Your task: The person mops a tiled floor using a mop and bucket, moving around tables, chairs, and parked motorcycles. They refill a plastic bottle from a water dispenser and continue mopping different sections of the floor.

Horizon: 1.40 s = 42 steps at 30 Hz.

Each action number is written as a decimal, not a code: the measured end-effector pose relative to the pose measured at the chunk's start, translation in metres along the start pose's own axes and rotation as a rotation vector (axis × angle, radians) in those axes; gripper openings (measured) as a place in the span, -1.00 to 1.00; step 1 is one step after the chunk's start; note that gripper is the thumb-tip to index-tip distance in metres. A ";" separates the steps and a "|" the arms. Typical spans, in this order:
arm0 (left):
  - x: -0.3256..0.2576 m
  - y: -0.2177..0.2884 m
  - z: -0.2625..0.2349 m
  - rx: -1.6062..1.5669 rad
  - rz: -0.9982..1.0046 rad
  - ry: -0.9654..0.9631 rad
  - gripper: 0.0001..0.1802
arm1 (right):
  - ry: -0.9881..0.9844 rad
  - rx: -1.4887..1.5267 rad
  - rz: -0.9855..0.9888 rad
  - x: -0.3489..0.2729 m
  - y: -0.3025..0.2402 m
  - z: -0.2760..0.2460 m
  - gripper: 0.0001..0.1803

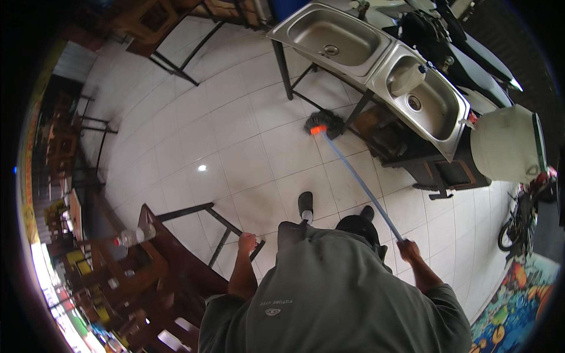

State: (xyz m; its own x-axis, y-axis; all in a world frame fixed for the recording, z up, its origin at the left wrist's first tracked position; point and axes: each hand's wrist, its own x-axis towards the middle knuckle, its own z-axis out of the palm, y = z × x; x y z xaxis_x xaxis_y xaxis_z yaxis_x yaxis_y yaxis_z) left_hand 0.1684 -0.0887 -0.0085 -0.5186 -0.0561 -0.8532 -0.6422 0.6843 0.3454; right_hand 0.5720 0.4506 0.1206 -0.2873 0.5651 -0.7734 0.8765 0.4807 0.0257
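Note:
My right hand [410,250] is wrapped round the upper end of a mop's blue-grey handle [360,177]. The handle slants away to the far left, down to an orange clamp [318,129]. Dark grey mop strands [331,122] lie on the white tiled floor [247,156], beside a leg of the sink stand. My left hand [248,242] hangs at my left side, its fingers curled, with nothing visible in them. In this view it overlaps a dark metal table leg [220,250]; whether it touches the leg I cannot tell.
Two joined steel sinks [372,73] stand at the far right, with a whitish jug [407,80] in the nearer one. Beside them are a large pale bucket [507,143] and a parked motorcycle [465,50]. Wooden tables [170,259] line the left; one holds a clear bottle [136,236].

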 end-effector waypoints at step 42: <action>-0.212 -0.120 0.367 0.125 0.056 0.129 -0.63 | 0.087 -0.203 -0.485 0.113 0.323 -0.017 -0.47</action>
State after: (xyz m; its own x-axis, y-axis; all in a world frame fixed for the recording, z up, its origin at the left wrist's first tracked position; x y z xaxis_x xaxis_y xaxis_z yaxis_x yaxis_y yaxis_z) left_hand 0.5626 0.1080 -0.0125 -0.6246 -0.1028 -0.7742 -0.5398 0.7732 0.3328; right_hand 0.8165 0.6807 0.0523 -0.6798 0.2948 -0.6716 0.5451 0.8157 -0.1937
